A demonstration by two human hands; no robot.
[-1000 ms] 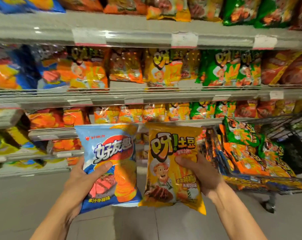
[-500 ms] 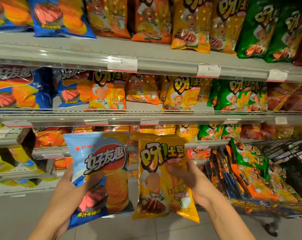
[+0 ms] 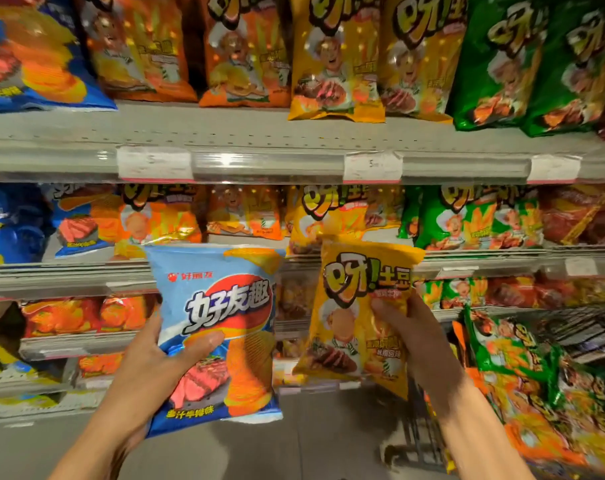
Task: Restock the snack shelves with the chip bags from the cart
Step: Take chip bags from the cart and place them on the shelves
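My left hand [image 3: 145, 372] grips a blue chip bag [image 3: 221, 327] with a steak picture, held upright in front of the shelves. A yellow chip bag [image 3: 356, 313] with a cartoon chef is held up by my right hand [image 3: 422, 341], its top edge level with the second shelf [image 3: 86, 271]. The two bags are side by side and apart. The cart [image 3: 550, 393] stands at the lower right, piled with green and orange bags.
The upper shelf [image 3: 259, 147] carries blue, orange, yellow and green bags, with price tags on its front rail. Lower shelves at the left hold orange and yellow bags. Grey floor tiles [image 3: 311, 441] lie below my arms.
Both hands have lifted their bags higher and closer to the shelves. My view has tilted up, so the upper shelf now fills the top of the frame.
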